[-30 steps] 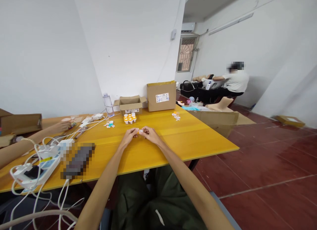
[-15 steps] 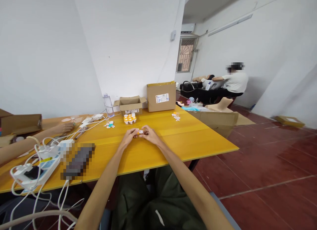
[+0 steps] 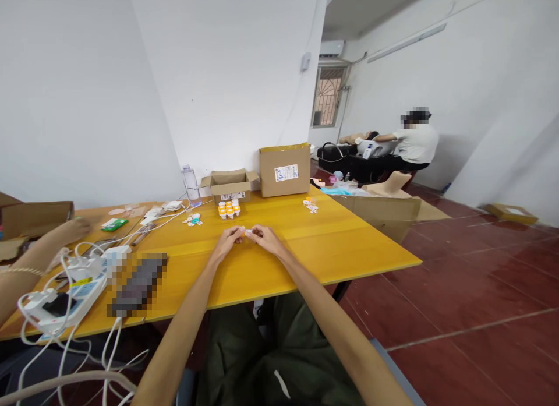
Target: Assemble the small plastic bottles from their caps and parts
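Note:
Above the yellow table [image 3: 314, 243], my two hands meet around a small white-and-orange bottle [image 3: 247, 233], mostly covered by fingers. My left hand [image 3: 229, 243] grips one end with its fingers closed. On the other end, the fingers of my right hand [image 3: 265, 240] are pinched together. Just beyond stand several small orange bottles with white caps [image 3: 229, 209], packed in a tight cluster. Left of them lies a scatter of small white and green pieces [image 3: 193, 220]. More small white pieces [image 3: 310, 206] lie near the far right of the table.
An open cardboard box [image 3: 230, 187], a closed box [image 3: 285, 172] and a clear bottle [image 3: 191, 186] stand along the wall. A power strip [image 3: 82, 298] with tangled cables and a blurred dark device [image 3: 140, 285] lie left. A co-worker's hand [image 3: 74, 230] is near a green packet [image 3: 114, 225].
My right fingers have closed further over the small bottle, covering its label. The co-worker's hand at left has drawn back leftward, leaving a green packet in view.

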The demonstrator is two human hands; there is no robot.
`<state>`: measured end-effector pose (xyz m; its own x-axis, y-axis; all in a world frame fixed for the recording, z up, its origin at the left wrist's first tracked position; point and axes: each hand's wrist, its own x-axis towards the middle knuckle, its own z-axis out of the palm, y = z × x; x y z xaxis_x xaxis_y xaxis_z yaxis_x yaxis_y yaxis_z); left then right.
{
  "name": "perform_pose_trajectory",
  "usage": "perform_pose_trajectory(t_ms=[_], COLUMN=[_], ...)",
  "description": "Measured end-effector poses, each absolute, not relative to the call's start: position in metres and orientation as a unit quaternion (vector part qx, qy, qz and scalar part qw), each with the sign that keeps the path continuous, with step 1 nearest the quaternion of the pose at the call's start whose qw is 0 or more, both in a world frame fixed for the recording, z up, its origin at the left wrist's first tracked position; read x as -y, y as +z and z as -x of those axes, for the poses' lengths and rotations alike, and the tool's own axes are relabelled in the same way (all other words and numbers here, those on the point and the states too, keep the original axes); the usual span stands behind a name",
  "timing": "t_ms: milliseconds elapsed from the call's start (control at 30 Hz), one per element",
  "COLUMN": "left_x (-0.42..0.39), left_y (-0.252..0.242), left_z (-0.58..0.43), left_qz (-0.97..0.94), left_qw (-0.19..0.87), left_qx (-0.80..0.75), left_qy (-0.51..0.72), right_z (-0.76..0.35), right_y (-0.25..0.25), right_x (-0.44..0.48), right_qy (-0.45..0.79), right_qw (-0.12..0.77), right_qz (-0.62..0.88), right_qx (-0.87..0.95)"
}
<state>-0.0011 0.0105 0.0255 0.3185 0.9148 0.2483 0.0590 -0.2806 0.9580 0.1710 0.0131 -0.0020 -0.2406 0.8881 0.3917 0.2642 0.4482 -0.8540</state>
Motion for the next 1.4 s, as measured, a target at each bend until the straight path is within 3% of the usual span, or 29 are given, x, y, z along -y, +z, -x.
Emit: perform_pose_trajectory(t_ms=[1033, 1400], left_x=[-0.0134, -0.0138], left_y=[0.0206, 0.0217], left_z=[0.0041, 0.0027], left_qz=[-0.662, -0.66], left_qw=[0.471, 0.475], left_qx=[-0.371, -0.368], left_qy=[0.45, 0.451], right_z=[-0.1688, -0.1704], right_y=[-0.0038, 0.0023], right_x=[-0.0137, -0.0105], right_qy=[0.357, 0.305], right_qw=[0.481, 0.473], right_qz=[0.388, 0.42], right_qx=[0.7, 0.712])
